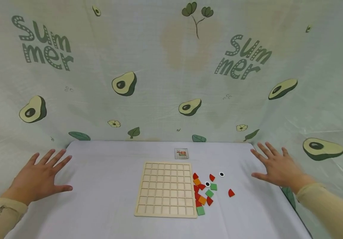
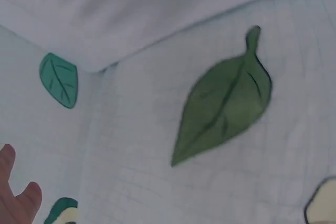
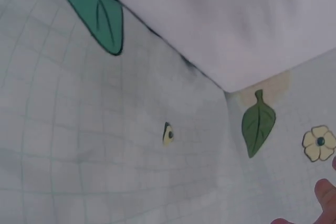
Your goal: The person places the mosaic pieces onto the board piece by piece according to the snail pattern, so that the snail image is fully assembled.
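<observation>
My left hand [image 1: 40, 177] is spread at the left side of the white table, fingers straight and holding nothing. On the opposite side my right hand [image 1: 277, 166] is likewise spread with nothing in it. Between them lies a wooden grid board [image 1: 165, 191] with bare square cells. Along its right edge is a loose cluster of small tiles: red quarter-round pieces [image 1: 231, 193], orange squares [image 1: 202, 200], green squares [image 1: 200, 210] and white discs with black centres [image 1: 221, 174]. A small picture card [image 1: 181, 153] with an animal design lies behind the board.
A white cloth [image 1: 153, 49] printed with avocados, leaves and lettering hangs behind and beside the table [image 1: 100, 186]. In both wrist views this cloth meets the table edge, with only a few fingertips showing at the border.
</observation>
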Demonstrator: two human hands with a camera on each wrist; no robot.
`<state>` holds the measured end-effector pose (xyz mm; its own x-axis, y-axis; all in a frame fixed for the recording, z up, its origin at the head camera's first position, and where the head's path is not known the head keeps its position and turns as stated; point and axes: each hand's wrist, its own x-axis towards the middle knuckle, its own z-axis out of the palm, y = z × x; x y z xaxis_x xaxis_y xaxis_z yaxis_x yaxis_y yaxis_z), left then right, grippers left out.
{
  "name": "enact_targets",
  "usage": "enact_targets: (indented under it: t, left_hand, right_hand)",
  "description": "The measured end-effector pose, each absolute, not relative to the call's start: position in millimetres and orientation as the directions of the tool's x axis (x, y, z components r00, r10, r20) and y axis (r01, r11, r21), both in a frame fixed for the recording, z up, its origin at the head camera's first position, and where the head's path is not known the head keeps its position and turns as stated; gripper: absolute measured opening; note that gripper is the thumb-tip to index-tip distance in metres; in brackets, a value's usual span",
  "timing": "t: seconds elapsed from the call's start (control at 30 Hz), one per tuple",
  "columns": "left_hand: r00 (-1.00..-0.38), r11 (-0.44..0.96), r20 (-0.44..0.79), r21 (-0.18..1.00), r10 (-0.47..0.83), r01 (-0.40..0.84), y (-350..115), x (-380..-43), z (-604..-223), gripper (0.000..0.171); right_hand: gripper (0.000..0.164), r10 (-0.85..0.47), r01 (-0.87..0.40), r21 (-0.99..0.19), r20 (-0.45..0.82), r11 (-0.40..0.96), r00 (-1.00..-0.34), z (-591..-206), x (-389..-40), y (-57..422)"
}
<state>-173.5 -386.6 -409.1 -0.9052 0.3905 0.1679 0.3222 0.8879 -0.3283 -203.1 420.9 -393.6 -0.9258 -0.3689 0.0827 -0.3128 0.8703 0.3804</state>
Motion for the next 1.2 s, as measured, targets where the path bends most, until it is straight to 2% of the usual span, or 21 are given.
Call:
enact_targets:
  t: [0.17, 0.43, 0.7, 0.83, 1.07, 1.2]
  left_hand:
    - [-0.896, 0.901, 0.185, -0.249, 0.404, 0.355, -345.7, -175.0, -417.5, 0.107]
    - [-0.896, 0.91, 0.178, -0.168, 0.407, 0.38, -281.1, -174.8, -440.3, 0.106]
    - [-0.893, 0.902, 0.148, 0.004, 0.425, 0.431, -231.5, -161.6, -462.1, 0.102]
    - [-0.891, 0.888, 0.115, 0.093, 0.439, 0.45, -215.5, -157.2, -471.6, 0.103]
    - [-0.862, 0.84, 0.048, 0.206, 0.504, 0.502, -197.8, -154.7, -482.6, 0.107]
    - [-0.839, 0.813, 0.043, 0.227, 0.542, 0.537, -191.4, -155.1, -486.5, 0.108]
  right_hand:
    - [0.1, -0.388, -0.341, 0.343, 0.076, 0.875, -0.919, -402.4, -204.6, 405.4]
    - [0.095, -0.399, -0.36, 0.273, 0.101, 0.892, -0.912, -418.5, -208.9, 380.6]
    - [0.089, -0.405, -0.384, 0.182, 0.099, 0.905, -0.909, -437.8, -212.5, 361.7]
    - [0.084, -0.399, -0.399, 0.021, 0.068, 0.917, -0.914, -447.8, -216.4, 352.7]
    - [0.07, -0.342, -0.298, -0.391, -0.046, 0.871, -0.939, -471.4, -225.7, 346.3]
    - [0.062, -0.327, -0.26, -0.493, -0.054, 0.83, -0.944, -482.6, -228.8, 349.9]
